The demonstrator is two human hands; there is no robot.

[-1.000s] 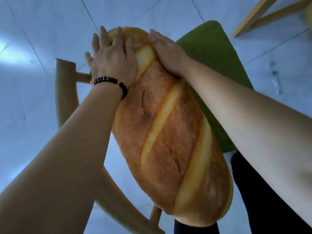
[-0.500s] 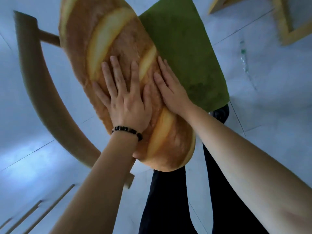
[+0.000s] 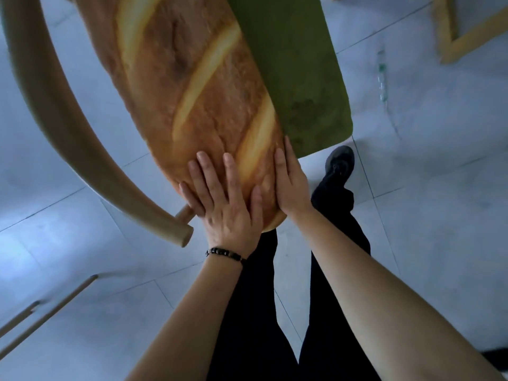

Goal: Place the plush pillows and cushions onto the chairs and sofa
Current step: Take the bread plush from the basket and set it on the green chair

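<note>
A long plush pillow (image 3: 192,78) printed like a loaf of bread lies on a chair, along the left side of its green seat (image 3: 302,64) and next to the curved wooden backrest (image 3: 68,127). The pillow's far end runs out of the top of the view. My left hand (image 3: 225,199), with a black bead bracelet at the wrist, lies flat on top of the pillow's near end, fingers spread. My right hand (image 3: 291,185) rests flat against the right side of that same end. Neither hand curls around the pillow.
I stand at the chair's near edge; my dark trousers and one black shoe (image 3: 339,163) are below the seat. A pale wooden frame (image 3: 450,37) stands at the top right, thin wooden bars (image 3: 46,312) at the bottom left. A small clear bottle (image 3: 382,75) lies on the tiled floor.
Both hands have slid along the pillow from its far end to its near end. The pillow now lies lower, along the seat beside the backrest.
</note>
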